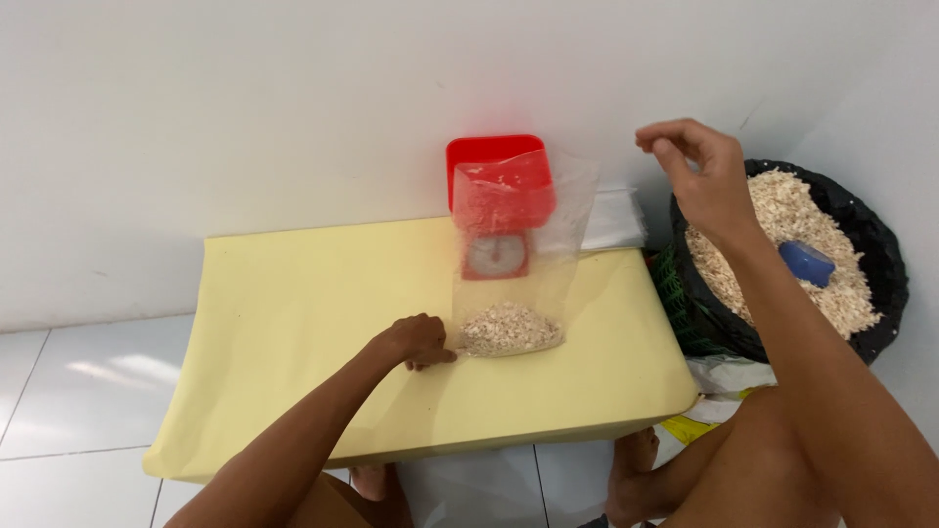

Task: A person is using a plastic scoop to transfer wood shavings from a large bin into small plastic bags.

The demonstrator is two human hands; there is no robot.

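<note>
Head view: left hand (419, 340), fingers curled, pinches the bottom corner of a clear bag (514, 249) of pale flakes standing near the counter's (293, 313) back edge, before a red scale (496, 210). Right hand (696, 174) hovers loosely pinched, empty, above a black basket (880, 244). Held so low, the bag could slump and spill.

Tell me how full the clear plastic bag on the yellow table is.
Mostly empty: the clear plastic bag stands upright with pale flakes only along its bottom.
</note>
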